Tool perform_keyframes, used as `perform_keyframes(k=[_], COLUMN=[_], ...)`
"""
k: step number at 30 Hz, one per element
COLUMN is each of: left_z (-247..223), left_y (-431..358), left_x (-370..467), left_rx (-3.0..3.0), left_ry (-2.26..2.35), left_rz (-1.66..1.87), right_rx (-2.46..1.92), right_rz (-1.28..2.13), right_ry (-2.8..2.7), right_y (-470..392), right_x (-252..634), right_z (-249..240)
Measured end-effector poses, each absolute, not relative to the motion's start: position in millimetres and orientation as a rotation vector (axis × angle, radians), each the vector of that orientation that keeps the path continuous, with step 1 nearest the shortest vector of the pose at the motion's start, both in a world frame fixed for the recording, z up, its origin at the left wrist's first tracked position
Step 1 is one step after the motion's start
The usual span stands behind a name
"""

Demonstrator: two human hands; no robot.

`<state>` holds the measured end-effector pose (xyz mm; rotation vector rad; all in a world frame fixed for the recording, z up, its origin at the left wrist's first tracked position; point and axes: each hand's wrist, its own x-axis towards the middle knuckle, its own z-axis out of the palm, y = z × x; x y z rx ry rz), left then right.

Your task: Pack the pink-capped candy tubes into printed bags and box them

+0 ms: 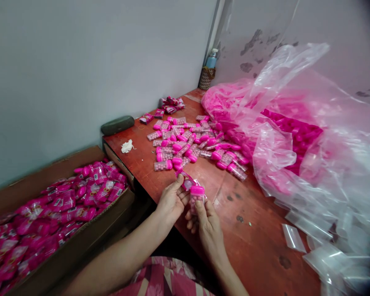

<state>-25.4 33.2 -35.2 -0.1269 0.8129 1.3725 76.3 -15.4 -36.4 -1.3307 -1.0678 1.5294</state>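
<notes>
My left hand [172, 201] pinches a small printed pink wrapper [187, 181] over the near edge of the red table [234, 222]. Right beside it, my right hand [208, 224] holds a clear container with a pink cap [197, 195], upright and filled with small pink balls, thumb on its front. The container overlaps the lower part of the wrapper. Beyond both hands lies a spread of similar pink-capped containers [179, 146].
A cardboard box [111, 218] of wrapped pink packs stands at the left. Large plastic bags [277, 152] of pink items cover the right side, with clear sleeves [293, 237] nearby. At the back are a dark case [117, 125], wrapped packs [172, 105] and a bottle [211, 59].
</notes>
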Motion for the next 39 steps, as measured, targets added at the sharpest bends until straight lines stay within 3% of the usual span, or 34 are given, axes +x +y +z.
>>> perform_keyframes(k=[13, 24, 31, 36, 39], left_z=[-24, -25, -23, -23, -22], left_y=[28, 26, 26, 23, 22], left_x=[-27, -29, -34, -32, -31], left_rx=[0.395, 0.548, 0.709, 0.783, 0.7], left_ry=[0.825, 0.862, 0.911, 0.992, 0.928], left_rz=[1.301, 1.068, 1.004, 1.034, 1.033], right_rx=[-1.237, -1.372, -1.2, -1.373, -1.288], right_rz=[1.638, 1.382, 1.633, 1.378, 1.579], right_ry=[-1.024, -1.192, -1.024, -1.147, -1.063], right_y=[-10, -12, -10, -11, -10], right_x=[78, 78, 78, 82, 84], right_z=[-41, -45, -43, -43, -42])
